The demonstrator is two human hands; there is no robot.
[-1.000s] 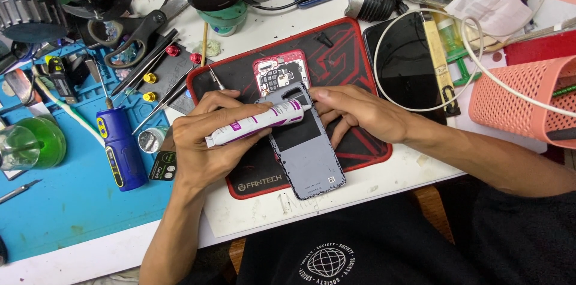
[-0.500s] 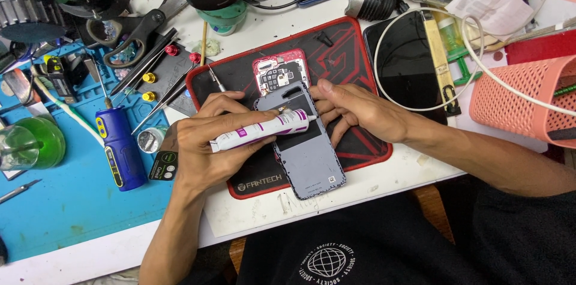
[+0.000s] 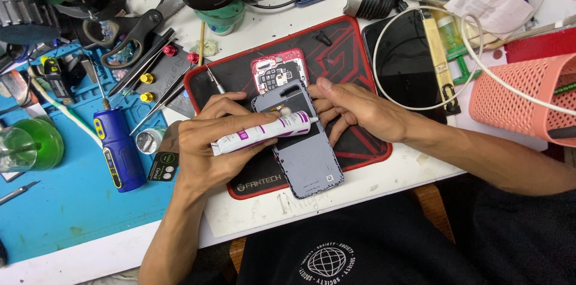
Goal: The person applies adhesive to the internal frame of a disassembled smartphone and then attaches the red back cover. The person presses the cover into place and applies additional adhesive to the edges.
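Head view: barely shifted from a moment back. Left hand (image 3: 207,144) still wrapped around the white glue tube (image 3: 262,133), fingers pinching it, nozzle now nudged right onto the grey back cover (image 3: 306,150). Probably mid-bead along that edge. Tube lying near-horizontal, tip pointing right, toward the right hand (image 3: 354,111), fingers spread, pressing the cover onto the red-edged mat (image 3: 354,45).

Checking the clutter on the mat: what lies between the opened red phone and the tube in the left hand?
In the head view, only the top of the grey back cover lies between the red phone and the tube.
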